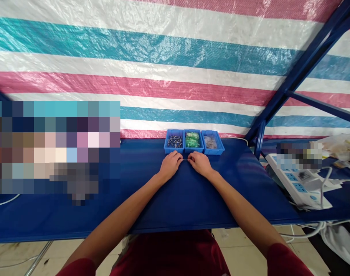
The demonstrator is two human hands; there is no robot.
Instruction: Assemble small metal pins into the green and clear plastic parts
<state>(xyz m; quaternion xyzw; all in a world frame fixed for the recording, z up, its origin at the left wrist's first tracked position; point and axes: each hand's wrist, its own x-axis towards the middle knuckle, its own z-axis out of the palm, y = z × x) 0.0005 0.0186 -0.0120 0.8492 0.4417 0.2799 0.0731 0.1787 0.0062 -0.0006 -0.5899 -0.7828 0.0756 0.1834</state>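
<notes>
Just in front of the small blue bins, my left hand [171, 165] and my right hand [200, 163] face each other low over the blue table surface [183, 199]. The fingertips of both hands are pinched. Between them spans a thin, light-coloured strand-like piece [185, 159], too small to name. The left blue bin [174, 151] contains many small dark and shiny metal pieces [175, 141]. In the middle bin [193, 150] are green plastic-wrapped items [192, 140]. The right bin [213, 151] holds small clear or pale pieces [211, 142].
To the right lies a white power strip [296, 182] with cables, near plastic bags [340, 145]. A blue metal frame [290, 82] rises at the right. Behind the table hangs a striped plastic sheet [163, 53]. A pixelated area covers the table's left side.
</notes>
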